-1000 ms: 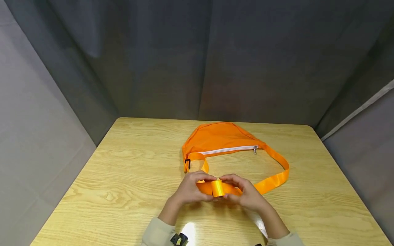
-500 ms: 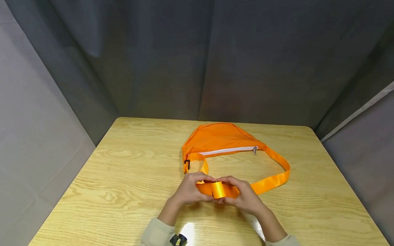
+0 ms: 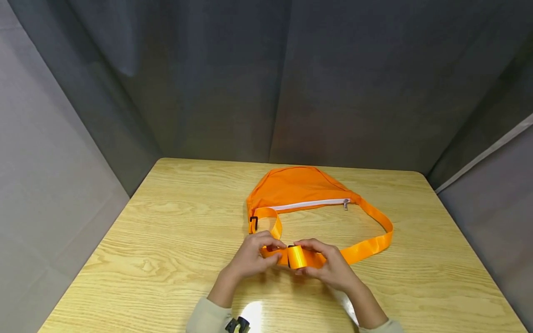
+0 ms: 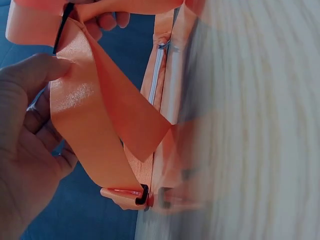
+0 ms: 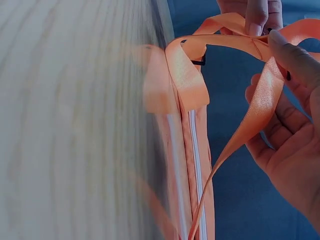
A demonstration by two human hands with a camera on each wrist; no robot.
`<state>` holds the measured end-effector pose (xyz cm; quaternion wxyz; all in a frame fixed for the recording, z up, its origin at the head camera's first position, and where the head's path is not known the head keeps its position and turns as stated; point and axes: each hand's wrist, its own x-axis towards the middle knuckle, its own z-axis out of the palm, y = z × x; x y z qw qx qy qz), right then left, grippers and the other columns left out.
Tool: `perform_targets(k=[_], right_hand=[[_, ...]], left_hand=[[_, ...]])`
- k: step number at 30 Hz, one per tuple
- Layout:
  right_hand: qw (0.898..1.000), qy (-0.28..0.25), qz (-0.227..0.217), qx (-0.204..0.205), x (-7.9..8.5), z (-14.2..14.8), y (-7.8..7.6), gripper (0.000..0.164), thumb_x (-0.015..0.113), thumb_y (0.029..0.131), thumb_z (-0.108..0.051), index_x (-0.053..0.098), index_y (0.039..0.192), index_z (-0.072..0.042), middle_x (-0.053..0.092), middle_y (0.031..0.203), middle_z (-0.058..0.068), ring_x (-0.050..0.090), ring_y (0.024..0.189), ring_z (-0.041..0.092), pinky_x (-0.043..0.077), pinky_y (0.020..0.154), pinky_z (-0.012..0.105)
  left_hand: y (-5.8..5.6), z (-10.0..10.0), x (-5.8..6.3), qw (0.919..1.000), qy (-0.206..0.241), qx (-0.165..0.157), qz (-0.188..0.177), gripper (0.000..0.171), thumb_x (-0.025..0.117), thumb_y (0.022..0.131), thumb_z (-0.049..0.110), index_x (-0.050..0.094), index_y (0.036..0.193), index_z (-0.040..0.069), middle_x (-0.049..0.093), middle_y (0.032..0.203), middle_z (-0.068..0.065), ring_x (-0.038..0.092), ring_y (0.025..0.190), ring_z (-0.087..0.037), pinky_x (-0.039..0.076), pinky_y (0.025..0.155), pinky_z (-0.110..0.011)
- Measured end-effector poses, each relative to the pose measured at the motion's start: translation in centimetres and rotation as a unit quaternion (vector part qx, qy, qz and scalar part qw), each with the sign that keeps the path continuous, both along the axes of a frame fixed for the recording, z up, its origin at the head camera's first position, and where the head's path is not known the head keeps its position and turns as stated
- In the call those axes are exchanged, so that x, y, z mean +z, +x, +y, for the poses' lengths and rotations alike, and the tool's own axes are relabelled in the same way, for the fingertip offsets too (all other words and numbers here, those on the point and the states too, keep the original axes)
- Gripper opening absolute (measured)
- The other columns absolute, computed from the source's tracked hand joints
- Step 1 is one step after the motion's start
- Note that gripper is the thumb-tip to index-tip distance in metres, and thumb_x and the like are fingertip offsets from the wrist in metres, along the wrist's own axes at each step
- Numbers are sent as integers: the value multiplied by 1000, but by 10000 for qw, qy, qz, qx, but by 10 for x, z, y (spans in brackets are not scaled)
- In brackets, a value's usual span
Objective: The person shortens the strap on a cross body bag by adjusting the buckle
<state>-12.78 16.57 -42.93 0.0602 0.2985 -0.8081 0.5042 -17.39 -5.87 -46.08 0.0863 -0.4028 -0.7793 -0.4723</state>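
An orange waist bag (image 3: 300, 187) with a white zipper (image 3: 310, 202) lies on the table, its orange strap (image 3: 366, 249) looping toward me. My left hand (image 3: 254, 253) pinches the strap left of a black slide buckle (image 3: 290, 257); in the left wrist view its thumb (image 4: 42, 70) lies against the webbing. Thumb and fingers of my right hand (image 3: 333, 266) grip the strap at the buckle, where a short loop of webbing (image 3: 297, 257) bulges up. The right wrist view shows the strap (image 5: 265, 95) running from the right hand down to the bag. Fingers partly hide the buckle.
The bag rests on a wood-grain table (image 3: 175, 240). A black strap fitting (image 3: 253, 222) sits at the bag's left end, and a zipper pull (image 3: 345, 204) hangs at the right. Dark curtains (image 3: 275, 83) stand behind the table, with grey fabric at both sides.
My left fingers have shifted left along the strap, away from the buckle and the right fingertips. The right hand's hold has moved slightly left; the bag stays in place.
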Motion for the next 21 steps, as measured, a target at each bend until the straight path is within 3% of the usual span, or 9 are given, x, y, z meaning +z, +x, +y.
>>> perform_targets(k=[7,14,21], right_hand=[[9998,43,66,-189,-1,4,1,49,81,64,4,63,109,0,65,104,4,59,92,14,49,77,42],[9988,202,4,-443,0,11,4,49,82,63,3,64,108,-1,65,104,5,60,94,16,49,79,42],[9989,206,-83,-404,1,9,4,49,82,64,2,64,109,-1,65,107,5,59,98,18,48,81,40]], left_hand=[[-2,-11,-2,10000,-26,35,63,16,69,76,0,71,90,7,59,78,5,53,70,-7,47,62,-19],[-1,-25,-4,9985,-211,345,-381,17,67,74,0,70,86,10,55,75,10,50,70,-6,46,62,-21],[-1,-29,-4,9976,-279,332,-540,16,67,75,0,70,88,9,58,77,6,53,71,-9,48,64,-25]])
